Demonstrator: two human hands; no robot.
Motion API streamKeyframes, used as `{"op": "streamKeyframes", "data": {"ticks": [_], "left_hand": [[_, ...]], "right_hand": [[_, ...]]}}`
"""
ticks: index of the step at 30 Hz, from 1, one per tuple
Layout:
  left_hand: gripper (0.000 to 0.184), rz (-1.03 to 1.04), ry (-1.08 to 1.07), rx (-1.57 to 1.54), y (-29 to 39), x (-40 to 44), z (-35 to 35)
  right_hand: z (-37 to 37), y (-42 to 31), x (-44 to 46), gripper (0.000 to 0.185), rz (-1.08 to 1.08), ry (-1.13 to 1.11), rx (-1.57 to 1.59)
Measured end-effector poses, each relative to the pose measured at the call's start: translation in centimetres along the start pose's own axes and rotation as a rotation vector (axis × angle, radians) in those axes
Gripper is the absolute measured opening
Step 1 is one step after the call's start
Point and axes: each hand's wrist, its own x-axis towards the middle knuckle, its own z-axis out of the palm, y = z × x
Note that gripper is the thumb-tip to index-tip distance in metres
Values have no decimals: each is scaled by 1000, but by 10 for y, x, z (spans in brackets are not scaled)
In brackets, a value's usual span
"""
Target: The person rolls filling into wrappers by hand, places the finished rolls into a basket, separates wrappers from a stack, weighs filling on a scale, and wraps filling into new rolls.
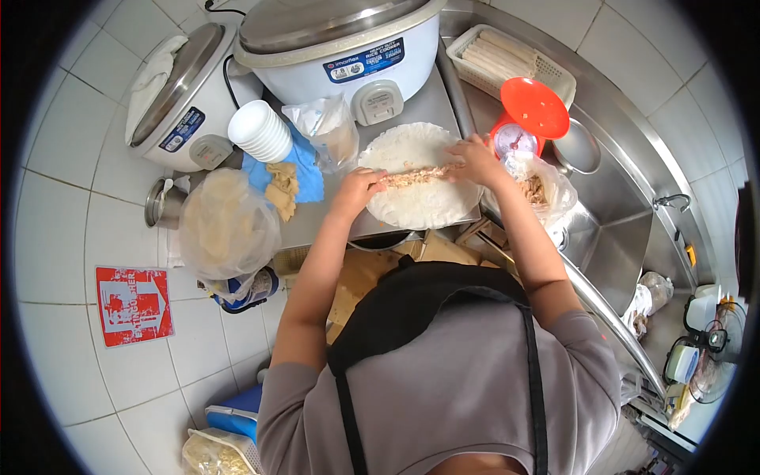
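A strip of minced filling (423, 176) lies across a stack of thin round white wrappers (408, 207) on the steel counter. At the strip's left end, my left hand (358, 191) has its fingers curled and pressed together against the filling. My right hand (477, 162) bends over the right end, its fingers gripping the filling there. The undersides of the fingers are hidden. Just beyond my right forearm sits a plastic bag of filling (540, 188). A clear plastic bag (328, 134) stands behind my left hand.
Two rice cookers (340, 59) stand at the back. Left are stacked white bowls (260, 131), a blue cloth (305, 166) and a large plastic bag (226, 218). Right are a red scale (534, 115), a basket of pale rolls (507, 59) and a steel sink (613, 245).
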Motion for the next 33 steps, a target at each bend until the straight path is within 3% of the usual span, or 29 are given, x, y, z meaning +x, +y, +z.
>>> {"op": "streamKeyframes", "data": {"ticks": [2,5,8,11,15,17,20,23,27,33], "left_hand": [[31,-37,95,-44,16,-1,-2],[26,-83,54,-93,9,-6,-1],[29,-200,25,-165,4,-6,1],[33,-189,-5,-40,14,-5,-7],[37,-47,262,25,24,-10,-4],[36,0,350,74,48,-9,-11],[27,203,237,95,57,-19,3],[23,259,23,-44,64,-25,25],[27,278,-78,-70,81,-23,33],[26,298,-113,69,83,-20,39]], "right_hand": [[-6,22,-6,57,28,-24,11],[-3,27,-10,49,24,-31,-18],[6,25,-12,43,0,-36,-73],[7,21,-12,39,8,-13,-107],[12,12,-20,33,-42,246,77],[19,13,-11,33,-85,169,12],[21,11,-7,34,-92,95,-34],[17,14,-13,31,-54,127,29],[6,25,-15,20,77,-3,-84],[9,23,-9,18,-15,51,-185]]}}
